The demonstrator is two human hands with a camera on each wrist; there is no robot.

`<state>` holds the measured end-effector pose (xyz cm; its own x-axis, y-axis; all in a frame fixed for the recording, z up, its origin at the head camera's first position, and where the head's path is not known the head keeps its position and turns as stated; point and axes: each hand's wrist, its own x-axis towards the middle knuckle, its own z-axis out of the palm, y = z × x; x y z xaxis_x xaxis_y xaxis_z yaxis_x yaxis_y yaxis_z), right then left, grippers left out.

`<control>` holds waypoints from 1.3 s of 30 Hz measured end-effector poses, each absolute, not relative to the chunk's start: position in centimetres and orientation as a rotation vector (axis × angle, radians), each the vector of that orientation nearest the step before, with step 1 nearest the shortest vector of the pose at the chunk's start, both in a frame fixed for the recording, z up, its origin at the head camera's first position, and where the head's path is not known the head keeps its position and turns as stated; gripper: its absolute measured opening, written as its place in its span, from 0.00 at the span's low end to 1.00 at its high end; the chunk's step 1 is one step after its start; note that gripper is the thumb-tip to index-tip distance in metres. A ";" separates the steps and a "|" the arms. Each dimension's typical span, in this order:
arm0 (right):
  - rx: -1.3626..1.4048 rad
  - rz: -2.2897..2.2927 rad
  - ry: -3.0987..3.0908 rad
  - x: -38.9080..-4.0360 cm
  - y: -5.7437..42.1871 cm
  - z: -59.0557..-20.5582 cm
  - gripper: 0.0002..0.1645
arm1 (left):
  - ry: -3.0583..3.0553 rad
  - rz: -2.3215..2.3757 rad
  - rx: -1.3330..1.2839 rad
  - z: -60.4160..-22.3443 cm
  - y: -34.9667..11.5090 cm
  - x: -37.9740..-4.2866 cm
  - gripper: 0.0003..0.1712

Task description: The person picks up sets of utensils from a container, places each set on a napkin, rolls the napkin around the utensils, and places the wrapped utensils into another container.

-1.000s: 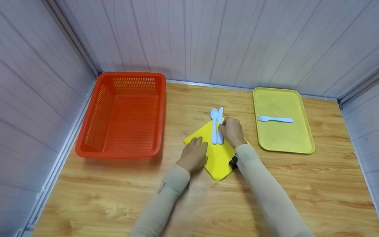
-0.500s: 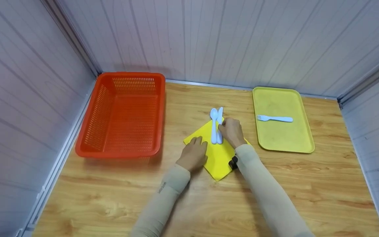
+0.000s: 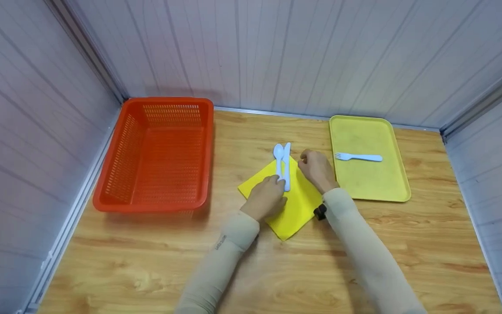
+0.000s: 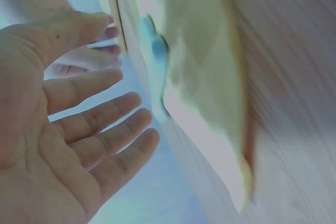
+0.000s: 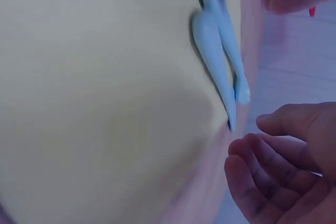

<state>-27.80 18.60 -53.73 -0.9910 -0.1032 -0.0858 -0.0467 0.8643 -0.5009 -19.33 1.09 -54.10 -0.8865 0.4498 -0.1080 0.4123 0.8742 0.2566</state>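
A yellow cloth [image 3: 296, 213] lies flat, one corner toward the person. On its far part a pale blue spoon [image 3: 278, 151] and a matching knife [image 3: 286, 168] lie side by side, heads beyond the edge. My left hand [image 3: 266, 198] is over the cloth, its fingertips overlapping the spoon's handle in the head view. The left wrist view shows that hand's fingers [image 4: 107, 124] spread, nothing between them. Beside the cloth's far right edge, my right hand [image 3: 318, 170] is loosely curled. In the right wrist view its fingers [image 5: 262, 177] hold nothing, near the knife's tip.
A red-orange basket [image 3: 98, 203] stands at the left on the wooden table [image 3: 146, 266]. At the right lies a yellow tray [image 3: 371, 185] with a pale blue fork [image 3: 362, 157] on it. Panel walls [image 3: 259, 52] enclose the back and sides.
My right hand has left the knife and moved right, toward the tray. My left hand has moved from the cloth's left side up to the spoon's handle. The head view has shifted slightly.
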 end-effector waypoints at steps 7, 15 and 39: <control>-0.157 -0.666 3.006 -29.3 23.1 -51.7 0.16 | 2.894 0.260 0.865 -53.2 4.9 -19.8 0.29; -0.274 -0.528 3.049 -30.0 28.1 -52.3 0.16 | 2.861 0.238 1.012 -53.4 9.0 -20.0 0.24; -0.391 0.000 3.134 -30.4 32.0 -55.6 0.11 | 2.788 0.013 1.119 -55.5 12.5 -18.6 0.25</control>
<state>-30.35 31.98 -55.55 -0.9692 -0.2457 0.0161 -0.2457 0.9694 0.0021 -18.56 12.55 -55.51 -0.7141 0.6889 -0.1240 0.6878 0.7235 0.0590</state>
